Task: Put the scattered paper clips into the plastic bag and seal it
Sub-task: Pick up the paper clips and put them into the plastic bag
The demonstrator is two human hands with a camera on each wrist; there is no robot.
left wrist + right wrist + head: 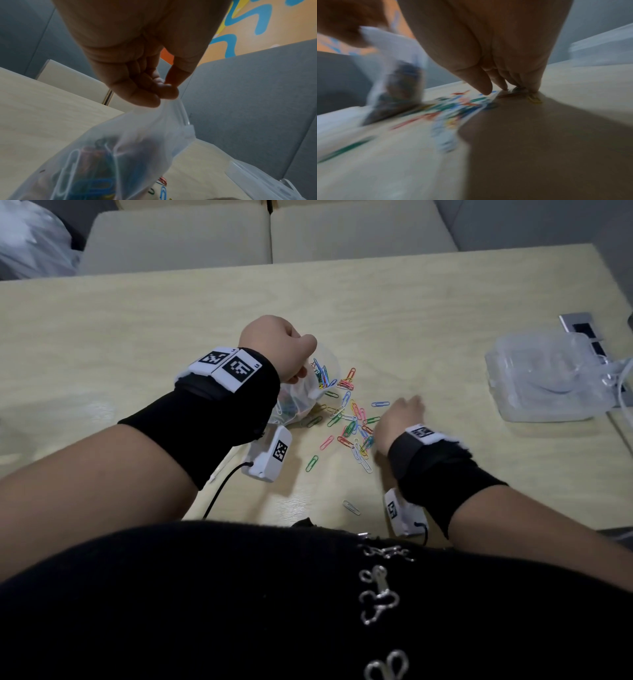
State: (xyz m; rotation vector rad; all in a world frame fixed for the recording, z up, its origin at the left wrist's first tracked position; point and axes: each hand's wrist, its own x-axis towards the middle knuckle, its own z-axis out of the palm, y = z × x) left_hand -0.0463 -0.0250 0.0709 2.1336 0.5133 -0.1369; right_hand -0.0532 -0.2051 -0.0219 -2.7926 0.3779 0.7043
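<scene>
Your left hand [277, 344] sits just left of the middle of the head view, raised off the table [137, 337], with thumb and curled fingers [169, 92] pinching the top edge of the bag [308, 395]. The bag hangs from that pinch with its mouth open toward the right, and its bottom seems to rest on the table. Through the clear plastic, in the left wrist view, you can see blue, red and white clips already inside.

Your right hand [400, 419] is right of centre, low over the table, fingers pointing down. Its fingertips [534, 88] touch the table at the right edge of the clips [352, 422]. The right wrist view is blurred, so you cannot tell whether the fingers hold a clip or only press on the pile.

The loose clips lie in a scatter between your two hands, starting just beside the bag's mouth and running down toward the lower middle. One green clip and one white clip lie apart, nearer your body.

A clear plastic box [544, 378] stands at the right edge of the frame, well apart from the clips.
</scene>
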